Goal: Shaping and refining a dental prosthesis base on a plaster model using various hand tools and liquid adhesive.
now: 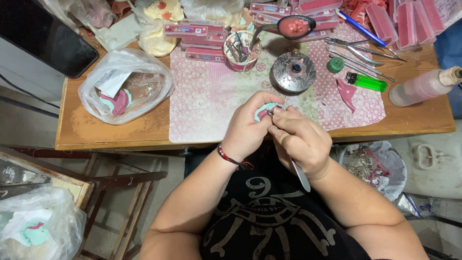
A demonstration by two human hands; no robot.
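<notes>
Dental cast [263, 110]: pale green, pink-edged, curved.

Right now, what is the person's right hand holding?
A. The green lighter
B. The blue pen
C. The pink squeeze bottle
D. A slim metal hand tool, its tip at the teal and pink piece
D: the right hand grips a slim metal tool whose handle sticks out below the hand, its working end at the teal and pink piece held in the left hand; the green lighter lies untouched on the table.
</notes>
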